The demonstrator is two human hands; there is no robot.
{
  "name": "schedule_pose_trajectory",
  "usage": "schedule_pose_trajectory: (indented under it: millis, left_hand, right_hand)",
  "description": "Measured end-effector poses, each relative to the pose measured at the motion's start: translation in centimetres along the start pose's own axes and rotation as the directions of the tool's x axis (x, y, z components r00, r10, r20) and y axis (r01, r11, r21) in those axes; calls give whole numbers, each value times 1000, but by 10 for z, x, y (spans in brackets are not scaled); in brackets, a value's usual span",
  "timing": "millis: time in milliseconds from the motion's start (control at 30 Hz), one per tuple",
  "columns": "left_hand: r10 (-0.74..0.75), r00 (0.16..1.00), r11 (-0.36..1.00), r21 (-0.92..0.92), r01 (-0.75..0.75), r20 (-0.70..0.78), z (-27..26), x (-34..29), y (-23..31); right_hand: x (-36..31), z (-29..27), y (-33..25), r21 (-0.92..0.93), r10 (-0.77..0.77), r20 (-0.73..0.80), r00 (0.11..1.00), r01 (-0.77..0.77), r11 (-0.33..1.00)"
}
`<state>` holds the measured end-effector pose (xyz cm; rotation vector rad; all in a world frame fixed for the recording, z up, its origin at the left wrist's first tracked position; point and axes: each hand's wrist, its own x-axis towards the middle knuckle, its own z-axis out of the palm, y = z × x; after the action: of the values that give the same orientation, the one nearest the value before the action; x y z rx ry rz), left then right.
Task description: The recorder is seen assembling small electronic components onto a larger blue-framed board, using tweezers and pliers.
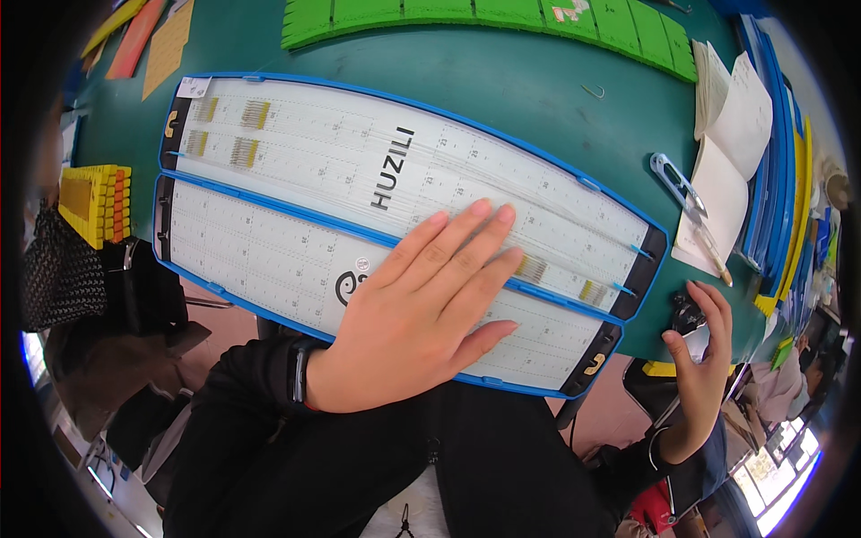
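An open, hinged fishing rig case (pixel 296 202) with blue edges and white, grid-marked inner faces lies across the table's near edge. My left hand (pixel 430 296) rests flat over its middle, fingers stretched toward the upper right, covering part of the hinge and both halves. Thin clear lines run lengthwise over the far half, and yellowish clusters of hooks (pixel 255 114) sit near its ends. At the table edge beyond the case's right end, my right hand (pixel 704 359) has thumb and forefinger curled around a small black object (pixel 688 314); its kind is unclear.
A long green foam board (pixel 484 13) runs along the back. One loose hook (pixel 594 91) lies on the green table. To the right are a blue-and-white cutter (pixel 674 182), a pen (pixel 710 244), an open notebook (pixel 740 117) and blue and yellow strips (pixel 778 206). A yellow rack (pixel 90 204) stands left.
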<state>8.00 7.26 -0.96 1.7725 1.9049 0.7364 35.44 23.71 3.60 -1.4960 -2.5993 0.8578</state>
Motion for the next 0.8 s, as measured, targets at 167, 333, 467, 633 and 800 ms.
schedule_pose_trajectory:
  millis: [167,333,467,633,800]
  left_hand:
    - [-3,1000,1000,1,3,28,-4,0,-1]
    - [-25,999,999,32,24,28,-7,-3,-2]
    - [-33,998,997,75,29,46,0,-6,0]
    - [-10,999,995,96,6,45,2,-4,0]
    - [-4,1000,993,115,2,24,2,-4,0]
  right_hand:
    - [1,4,11,-59,-93,-87,992,88,994]
    - [0,17,6,469,-63,-468,882,308,828]
    - [23,57,-37,770,-173,-494,852,522,367]
    - [40,83,-81,783,-200,-527,826,563,264]
    - [47,91,-85,775,-152,-465,872,483,408]
